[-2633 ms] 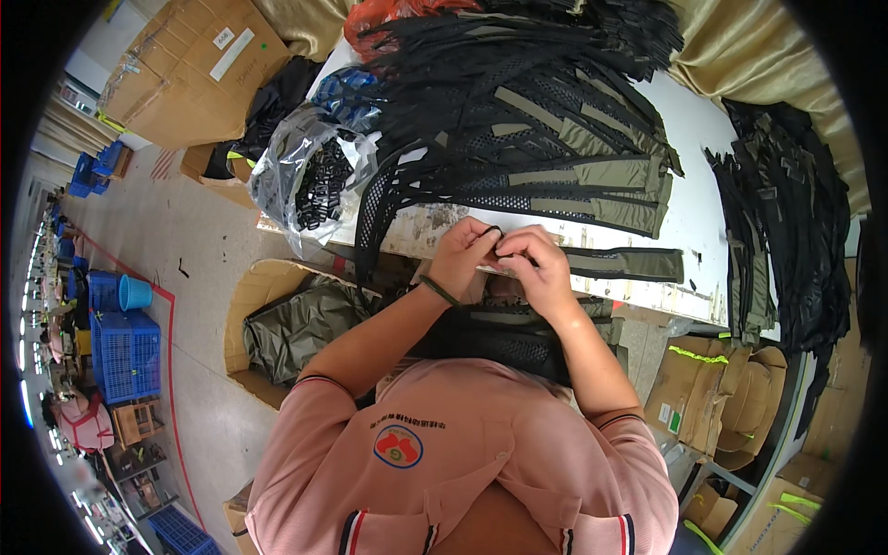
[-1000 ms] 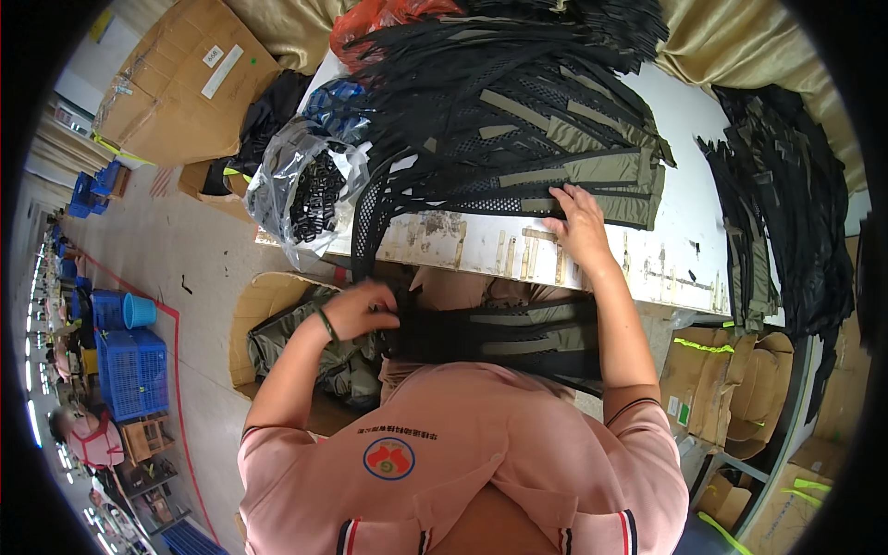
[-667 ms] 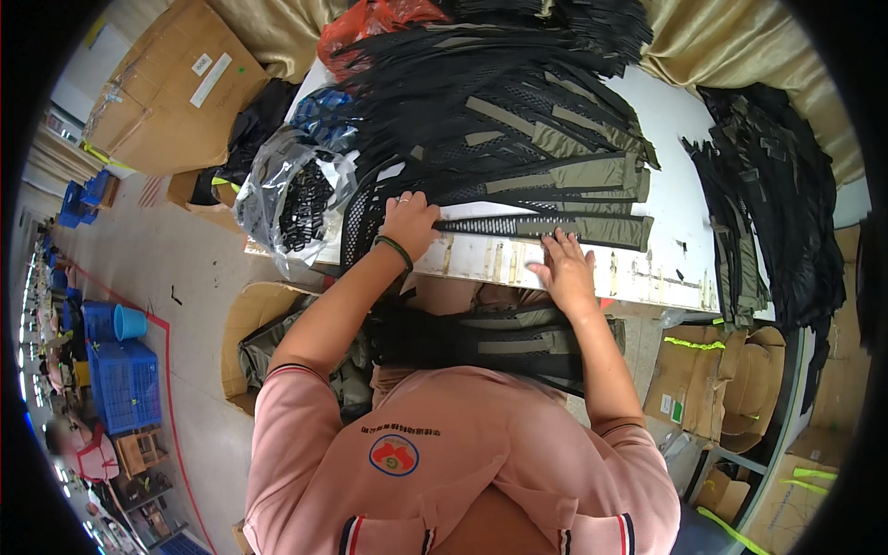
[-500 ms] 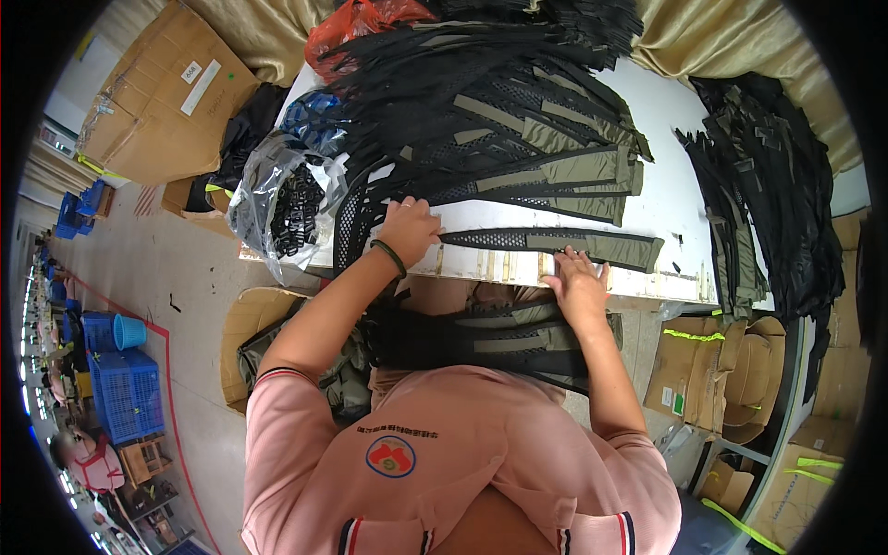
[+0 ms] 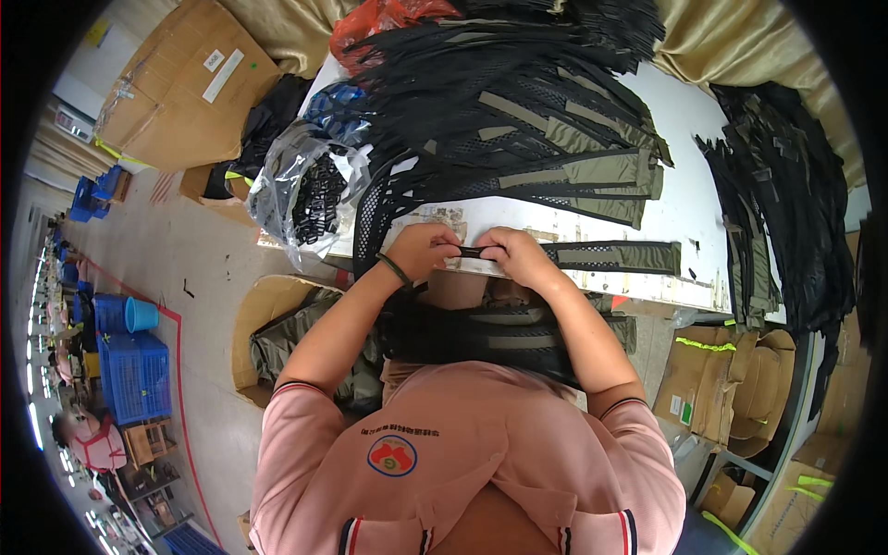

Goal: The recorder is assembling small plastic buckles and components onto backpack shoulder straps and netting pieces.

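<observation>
A long strap piece (image 5: 629, 256) of black mesh and olive fabric lies along the near edge of the white table, its wide olive end to the right. My left hand (image 5: 424, 250) pinches its narrow black tip. Just right of it, my right hand (image 5: 518, 257) grips the same narrow end, a short black stretch showing between the fingertips. Beyond my hands, a large heap of similar strap pieces (image 5: 601, 171) covers much of the table. More black and olive pieces (image 5: 472, 338) lie across my lap, below the table edge.
Left on the table is a clear plastic bag (image 5: 319, 199) of small black parts, with a red bag (image 5: 379, 28) behind. Another dark pile (image 5: 786, 194) hangs at the right. Open cardboard boxes (image 5: 708, 370) stand at both sides; blue crates (image 5: 134, 375) are further left.
My right hand has left the wide olive end and moved left to the narrow tip, beside my left hand. Both hands now pinch the strap piece close together.
</observation>
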Available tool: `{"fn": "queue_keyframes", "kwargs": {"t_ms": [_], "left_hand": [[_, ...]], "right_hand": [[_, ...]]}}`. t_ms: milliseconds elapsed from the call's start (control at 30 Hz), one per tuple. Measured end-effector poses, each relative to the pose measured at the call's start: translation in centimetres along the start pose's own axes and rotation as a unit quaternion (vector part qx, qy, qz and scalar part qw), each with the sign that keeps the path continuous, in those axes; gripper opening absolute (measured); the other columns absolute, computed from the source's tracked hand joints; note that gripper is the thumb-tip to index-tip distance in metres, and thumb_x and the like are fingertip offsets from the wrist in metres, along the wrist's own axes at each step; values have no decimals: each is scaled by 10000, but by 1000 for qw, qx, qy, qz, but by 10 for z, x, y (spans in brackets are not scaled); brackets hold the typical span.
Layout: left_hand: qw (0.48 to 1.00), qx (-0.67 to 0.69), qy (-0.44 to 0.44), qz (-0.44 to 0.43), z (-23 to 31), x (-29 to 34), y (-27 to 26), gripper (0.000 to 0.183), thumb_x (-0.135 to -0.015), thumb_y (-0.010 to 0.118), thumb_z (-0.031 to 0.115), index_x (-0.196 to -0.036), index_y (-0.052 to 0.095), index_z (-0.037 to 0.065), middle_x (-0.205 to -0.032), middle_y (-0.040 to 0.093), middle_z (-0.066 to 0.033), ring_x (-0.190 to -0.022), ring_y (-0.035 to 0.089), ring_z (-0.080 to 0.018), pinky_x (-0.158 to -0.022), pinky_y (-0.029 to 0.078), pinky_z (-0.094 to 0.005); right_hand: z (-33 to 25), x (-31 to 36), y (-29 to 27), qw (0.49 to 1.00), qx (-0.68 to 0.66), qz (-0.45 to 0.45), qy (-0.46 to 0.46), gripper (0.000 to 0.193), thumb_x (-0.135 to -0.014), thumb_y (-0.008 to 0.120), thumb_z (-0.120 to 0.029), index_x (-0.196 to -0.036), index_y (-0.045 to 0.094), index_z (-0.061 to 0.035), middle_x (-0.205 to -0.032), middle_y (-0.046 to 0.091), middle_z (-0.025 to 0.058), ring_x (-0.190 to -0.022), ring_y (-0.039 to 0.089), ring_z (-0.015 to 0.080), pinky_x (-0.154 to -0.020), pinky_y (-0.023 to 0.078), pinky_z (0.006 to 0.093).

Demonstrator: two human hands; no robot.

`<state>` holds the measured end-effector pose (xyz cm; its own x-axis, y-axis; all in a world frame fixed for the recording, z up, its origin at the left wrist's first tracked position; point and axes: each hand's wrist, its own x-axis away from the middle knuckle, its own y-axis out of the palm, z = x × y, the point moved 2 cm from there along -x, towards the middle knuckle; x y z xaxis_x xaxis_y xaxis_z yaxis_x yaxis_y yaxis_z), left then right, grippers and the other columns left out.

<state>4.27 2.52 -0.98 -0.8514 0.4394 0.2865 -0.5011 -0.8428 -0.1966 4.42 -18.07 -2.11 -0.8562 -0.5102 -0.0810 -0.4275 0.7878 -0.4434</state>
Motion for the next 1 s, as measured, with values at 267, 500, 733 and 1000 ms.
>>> {"fn": "queue_keyframes", "kwargs": {"t_ms": [267, 500, 733, 1000], "left_hand": [[994, 97, 39, 12, 0, 5, -2, 117, -831, 655, 76, -906, 590, 14, -778, 636, -49, -644, 611, -106, -584, 494, -221], [864, -236, -33, 444, -71, 25, -178, 303, -733, 757, 257, -884, 614, 37, -739, 629, -120, -674, 603, -247, -650, 479, -349], [841, -330, -45, 426, -102, 18, -193, 385, -583, 855, 116, -832, 580, 12, -707, 598, -88, -652, 571, -225, -635, 469, -343], [875, -299, -56, 376, -93, 13, -200, 305, -712, 794, 169, -876, 578, 28, -745, 612, -80, -639, 575, -201, -621, 483, -325]], "right_hand": [[-26, -12, 20, 1000, 19, -14, -16, 209, -831, 629, -106, -1010, 633, 2, -927, 646, 179, -839, 623, 321, -755, 482, 336], [21, -12, 18, 998, -29, -12, 49, 164, -861, 608, -95, -977, 643, 16, -860, 641, 138, -739, 609, 251, -697, 475, 300], [31, -19, 16, 992, -97, -2, 76, 134, -836, 651, -77, -938, 660, 10, -746, 614, 42, -640, 542, 102, -618, 449, 231], [39, -24, 17, 978, -169, -9, 119, 108, -850, 655, -96, -904, 662, -2, -677, 586, -24, -614, 492, 44, -577, 422, 207]]}}
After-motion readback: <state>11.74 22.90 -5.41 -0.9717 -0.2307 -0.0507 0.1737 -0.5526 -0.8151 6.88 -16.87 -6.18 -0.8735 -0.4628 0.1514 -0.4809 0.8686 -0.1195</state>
